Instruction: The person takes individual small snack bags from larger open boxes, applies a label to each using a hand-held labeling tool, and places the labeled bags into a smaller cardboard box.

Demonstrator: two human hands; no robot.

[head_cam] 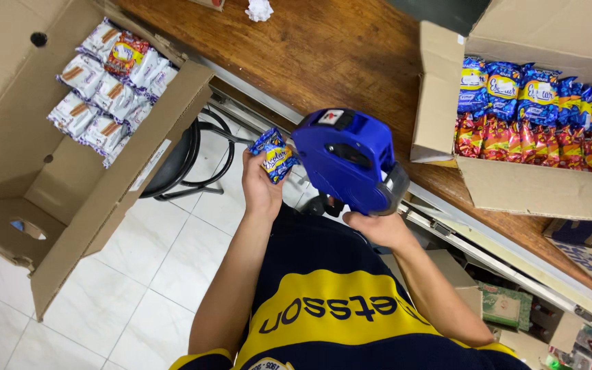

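**Two hands, a snack packet and a blue price gun**

The left hand (260, 186) is closed around a small blue snack packet (275, 155), with the fingers curled on its lower part so that the top stands free above the hand. The right hand (378, 225) grips the handle of a blue price gun (345, 168) from below; most of its fingers are hidden under the body of the gun. The packet is at about 9 o'clock from the gun, just beside its front end, and I cannot tell if they touch.

The packet looks light and soft, a thin glossy wrapper that is probably a little slippery and crushes easily, so a gentle hold on the edges seems best. The gun looks like stiff plastic, heavier than the packet, and its handle is the natural place to hold it.

At 2 o'clock, an open cardboard box (529, 188) on the wooden table (337, 55) holds rows of blue and red packets (529, 109). At 10 o'clock, another open box (56, 199) holds white packets (107, 89).
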